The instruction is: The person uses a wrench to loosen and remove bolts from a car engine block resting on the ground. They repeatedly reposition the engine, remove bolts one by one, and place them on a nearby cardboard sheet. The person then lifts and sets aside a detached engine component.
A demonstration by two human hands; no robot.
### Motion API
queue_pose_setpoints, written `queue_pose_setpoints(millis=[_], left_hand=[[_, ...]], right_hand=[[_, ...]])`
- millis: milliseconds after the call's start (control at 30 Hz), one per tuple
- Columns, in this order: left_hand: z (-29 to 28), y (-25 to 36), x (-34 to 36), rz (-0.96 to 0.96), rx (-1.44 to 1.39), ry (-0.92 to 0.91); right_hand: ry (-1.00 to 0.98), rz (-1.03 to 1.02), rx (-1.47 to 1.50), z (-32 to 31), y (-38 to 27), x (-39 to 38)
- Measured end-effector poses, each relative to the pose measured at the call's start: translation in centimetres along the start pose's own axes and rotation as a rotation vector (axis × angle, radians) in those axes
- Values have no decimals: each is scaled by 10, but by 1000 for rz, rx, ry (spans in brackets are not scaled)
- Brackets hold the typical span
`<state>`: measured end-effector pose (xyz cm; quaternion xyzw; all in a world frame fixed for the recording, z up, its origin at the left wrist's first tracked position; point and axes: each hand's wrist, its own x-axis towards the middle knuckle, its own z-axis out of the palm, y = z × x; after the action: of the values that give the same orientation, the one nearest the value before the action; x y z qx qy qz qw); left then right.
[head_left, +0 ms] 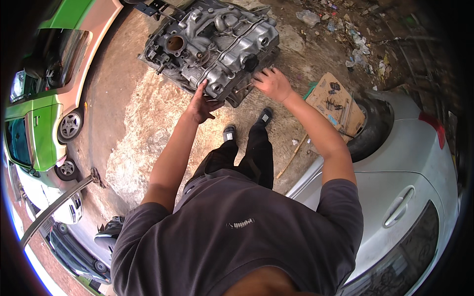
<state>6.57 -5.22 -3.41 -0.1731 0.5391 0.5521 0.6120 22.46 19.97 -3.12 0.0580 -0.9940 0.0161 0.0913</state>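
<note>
A grey metal car engine [212, 47] fills the top middle, with pipes, a round opening and a ribbed cover along its near side. My left hand [201, 105] rests against its near left corner, fingers apart, one fingertip up on the cover. Beside the engine's near right side is my right hand [272, 85], its fingers curled and pressed together. A thin rod-like piece [243, 89] runs from those fingers toward the engine's lower side; its exact kind is too small to tell. The fingertips of the right hand are partly hidden.
At right, a cardboard sheet [328, 101] holds dark small parts, near a loose-looking tyre [373, 130] and a silver car [395, 182]. A thin stick [292, 157] lies on the stained floor. Litter [358, 44] is strewn at the far right. Green and white cars [44, 123] stand left.
</note>
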Motion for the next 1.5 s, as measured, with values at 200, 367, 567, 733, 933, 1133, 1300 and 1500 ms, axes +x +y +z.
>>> queue_pose_setpoints(millis=[200,367,567,733,933,1133,1300,1500], left_hand=[[1,3,-3,-34,-15,3],[6,1,-8,31,33,11],[8,3,-10,30,47,1],[5,1,-6,18,25,16],[5,3,-7,7,32,1],[10,3,-14,29,24,14],[6,-1,-6,30,-8,23],[5,1,-5,-14,-40,26]], right_hand=[[64,719,517,14,-43,-41],[256,1339,1808,66,-108,-51],[347,1381,2366,99,-161,-40],[285,1254,2449,112,-178,-30],[215,1186,2292,153,-175,-19],[33,1022,875,147,-94,-37],[-105,467,149,73,-12,-26],[-7,211,164,42,-13,-48]])
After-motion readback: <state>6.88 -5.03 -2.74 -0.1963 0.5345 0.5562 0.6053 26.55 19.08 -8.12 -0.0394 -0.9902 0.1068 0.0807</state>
